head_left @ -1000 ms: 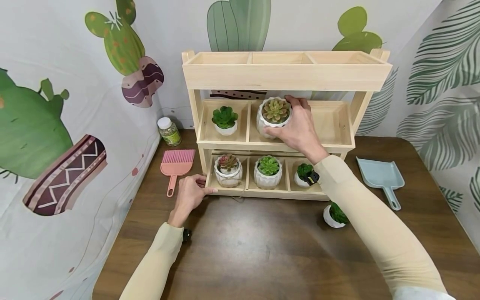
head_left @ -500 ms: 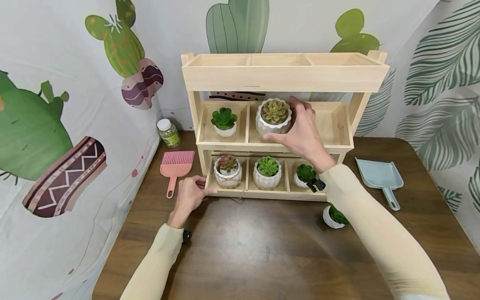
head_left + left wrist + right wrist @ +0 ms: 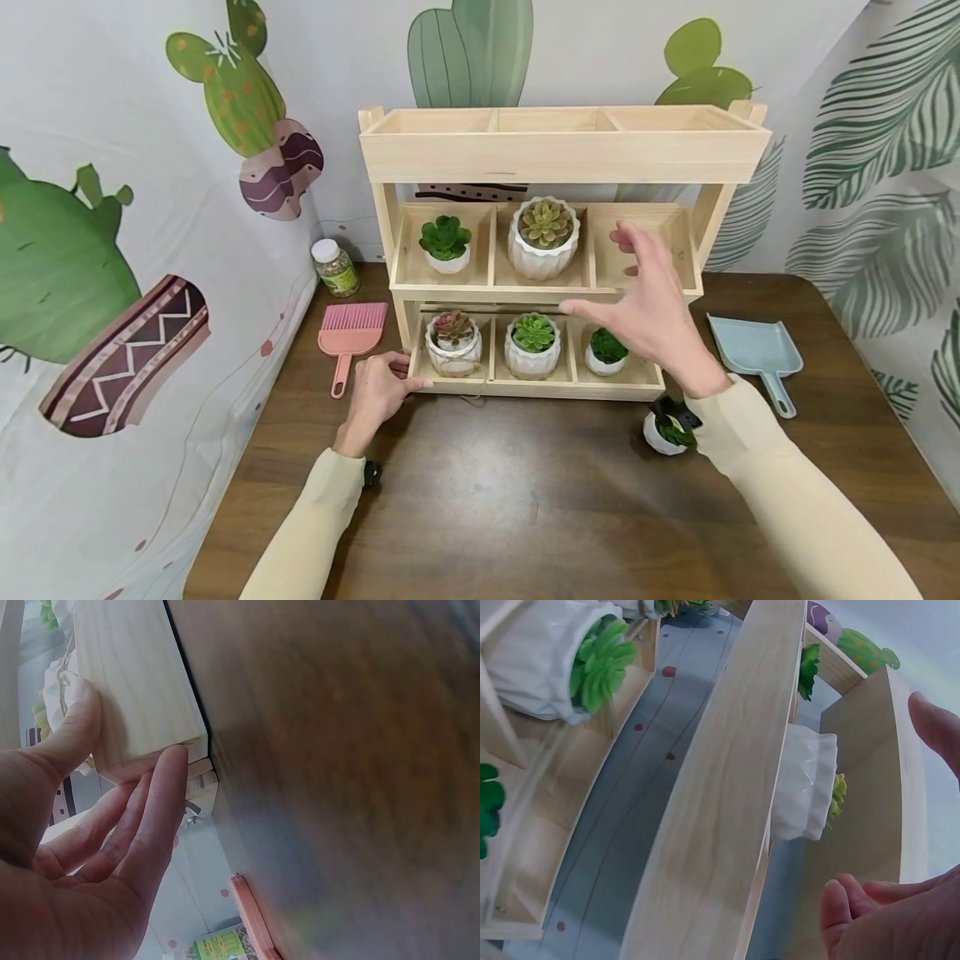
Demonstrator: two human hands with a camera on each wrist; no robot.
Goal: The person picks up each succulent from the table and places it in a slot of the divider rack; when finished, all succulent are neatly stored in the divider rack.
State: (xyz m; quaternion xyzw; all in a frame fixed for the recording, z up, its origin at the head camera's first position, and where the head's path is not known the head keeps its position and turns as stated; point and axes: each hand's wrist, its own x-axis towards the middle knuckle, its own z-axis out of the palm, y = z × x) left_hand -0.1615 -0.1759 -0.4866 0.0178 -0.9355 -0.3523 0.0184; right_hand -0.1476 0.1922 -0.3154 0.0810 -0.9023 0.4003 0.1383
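Note:
My left hand (image 3: 378, 387) grips the lower left corner of a wooden plant stand (image 3: 562, 157); in the left wrist view its thumb lies over the board's edge and its fingers on the end. Parted from any pot, my right hand (image 3: 648, 304) hovers before the stand's right side, thumb and fingers spread. A large white pot with a yellow-green succulent (image 3: 543, 239) stands in the middle tier's centre compartment, also seen as a white pot (image 3: 804, 784) in the right wrist view. Left of it is a small potted green plant (image 3: 446, 243).
The bottom tier holds a reddish succulent (image 3: 454, 343), a bright green succulent (image 3: 532, 344) and a small dark green plant (image 3: 606, 350). Another small potted plant (image 3: 663, 433) is on the table. Around stand a pink brush (image 3: 351, 337), a jar (image 3: 335, 268) and a blue dustpan (image 3: 756, 346).
My right hand has let go of the large white succulent pot and moved right and down toward me. The pot stays in the centre compartment. My left hand keeps its place.

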